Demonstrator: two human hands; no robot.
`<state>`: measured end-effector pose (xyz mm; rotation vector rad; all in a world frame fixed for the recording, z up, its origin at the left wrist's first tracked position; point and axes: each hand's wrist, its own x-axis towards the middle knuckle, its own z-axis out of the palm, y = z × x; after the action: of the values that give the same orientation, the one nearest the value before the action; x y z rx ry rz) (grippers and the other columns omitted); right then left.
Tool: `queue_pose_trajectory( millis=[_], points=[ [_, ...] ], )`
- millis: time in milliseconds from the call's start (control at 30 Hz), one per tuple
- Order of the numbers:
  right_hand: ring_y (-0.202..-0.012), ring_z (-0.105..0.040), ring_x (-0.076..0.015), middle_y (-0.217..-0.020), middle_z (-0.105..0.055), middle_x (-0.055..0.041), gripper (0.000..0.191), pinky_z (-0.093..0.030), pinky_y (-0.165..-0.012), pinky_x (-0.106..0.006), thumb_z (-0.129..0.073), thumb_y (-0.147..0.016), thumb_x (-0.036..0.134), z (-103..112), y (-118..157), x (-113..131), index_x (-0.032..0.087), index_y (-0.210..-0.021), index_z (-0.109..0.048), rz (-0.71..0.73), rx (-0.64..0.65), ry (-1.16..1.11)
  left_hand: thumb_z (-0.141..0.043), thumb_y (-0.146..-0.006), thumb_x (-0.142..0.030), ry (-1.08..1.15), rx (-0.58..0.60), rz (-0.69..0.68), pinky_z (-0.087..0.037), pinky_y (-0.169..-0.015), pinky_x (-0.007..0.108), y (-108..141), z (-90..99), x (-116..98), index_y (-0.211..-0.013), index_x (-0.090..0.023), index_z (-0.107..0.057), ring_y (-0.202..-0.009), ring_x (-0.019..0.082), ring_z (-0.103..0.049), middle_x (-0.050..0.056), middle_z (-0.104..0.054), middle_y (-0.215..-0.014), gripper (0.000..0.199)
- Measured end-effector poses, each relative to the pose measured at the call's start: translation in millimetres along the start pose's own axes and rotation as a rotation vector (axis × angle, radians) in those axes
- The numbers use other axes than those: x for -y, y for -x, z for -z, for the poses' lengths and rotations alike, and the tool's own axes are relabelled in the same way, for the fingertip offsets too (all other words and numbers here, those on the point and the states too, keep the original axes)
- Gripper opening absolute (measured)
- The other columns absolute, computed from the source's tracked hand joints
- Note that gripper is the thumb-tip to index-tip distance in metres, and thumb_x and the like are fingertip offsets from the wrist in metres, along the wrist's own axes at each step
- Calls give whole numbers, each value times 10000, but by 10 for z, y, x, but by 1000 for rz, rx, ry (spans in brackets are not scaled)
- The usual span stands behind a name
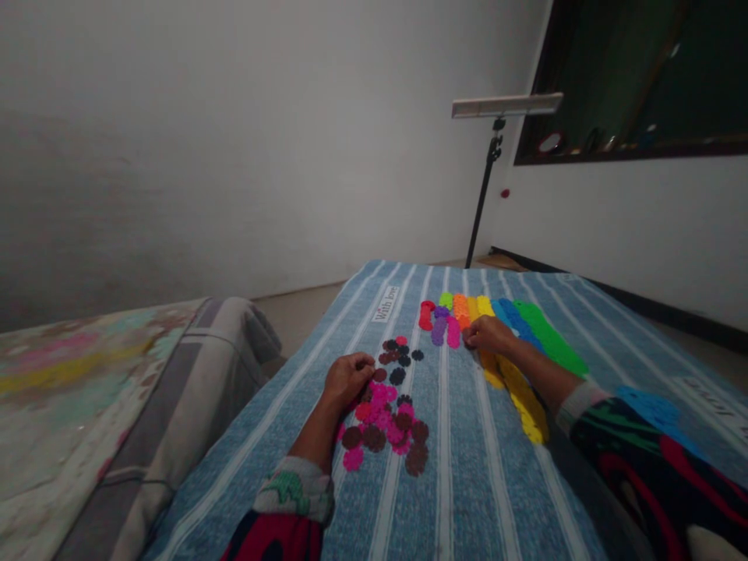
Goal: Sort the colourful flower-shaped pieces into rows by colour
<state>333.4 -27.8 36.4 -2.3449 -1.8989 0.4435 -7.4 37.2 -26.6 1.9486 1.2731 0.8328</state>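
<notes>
My left hand point(347, 379) is over the left side of a loose scatter of small round notched plastic discs. Its fingers are pinched together beside a brown disc point(379, 375), and anything between them is hidden. Around it lie pink discs point(382, 417), more brown discs point(374, 438) and black discs point(397, 377). My right hand point(489, 335) has its fingertips closed beside the orange row point(460, 308); what they hold is too small to make out. Just left of it are a magenta row point(453, 333) and a purple row point(438, 331). A long yellow row point(529, 409) runs below my right forearm.
Red discs point(427, 315), a blue row point(517, 319) and a green row point(552, 339) lie on the striped blue cloth point(409, 514). Light-blue discs point(658, 409) sit by my right sleeve. A covered surface point(192, 374) stands left; a lamp stand point(482, 187) rises behind.
</notes>
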Motion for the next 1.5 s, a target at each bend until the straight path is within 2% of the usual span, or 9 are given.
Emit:
queue_pose_trajectory(
  millis=[233, 500, 900, 1233, 1500],
  points=[
    [-962, -654, -190, -1072, -680, -44, 268, -554, -833, -374, -626, -927, 399, -13, -51, -43, 167, -1052, -668, -9, -6, 22, -585, -657, -355, 34, 10, 4, -442, -631, 274, 9, 12, -22, -798, -170, -721, -670, 183, -614, 26, -697, -699, 269],
    [-900, -658, -166, -970, -696, -29, 252, -546, -830, -364, -592, -948, 398, 39, 15, -36, 162, -957, -680, 63, -6, 22, -592, -654, -360, 26, 3, -1, -425, -595, 270, 7, 7, -23, -793, -175, -725, -644, 182, -605, 19, -685, -673, 267],
    [-1004, -644, -195, -1127, -665, -60, 280, -548, -863, -395, -616, -934, 396, -52, 6, 85, 180, -1109, -653, 44, -9, 197, -597, -635, -389, 41, 3, 22, -433, -613, 270, -20, -18, 22, -785, -185, -714, -658, 179, -598, 17, -688, -688, 278],
    [-1014, -640, -197, -1142, -662, -64, 284, -546, -877, -408, -613, -936, 393, -29, 56, 85, 179, -1119, -650, 49, -16, 239, -596, -651, -366, 27, 0, 16, -429, -597, 265, 14, 10, -24, -794, -188, -718, -649, 178, -613, 9, -701, -678, 258],
    [-1019, -641, -200, -1153, -664, -68, 302, -542, -887, -416, -603, -940, 407, -78, 83, 107, 176, -1128, -650, 26, -79, 247, -605, -664, -359, 10, 1, 12, -432, -592, 265, 25, 17, -44, -800, -189, -730, -676, 189, -633, 16, -707, -680, 251]
  ],
)
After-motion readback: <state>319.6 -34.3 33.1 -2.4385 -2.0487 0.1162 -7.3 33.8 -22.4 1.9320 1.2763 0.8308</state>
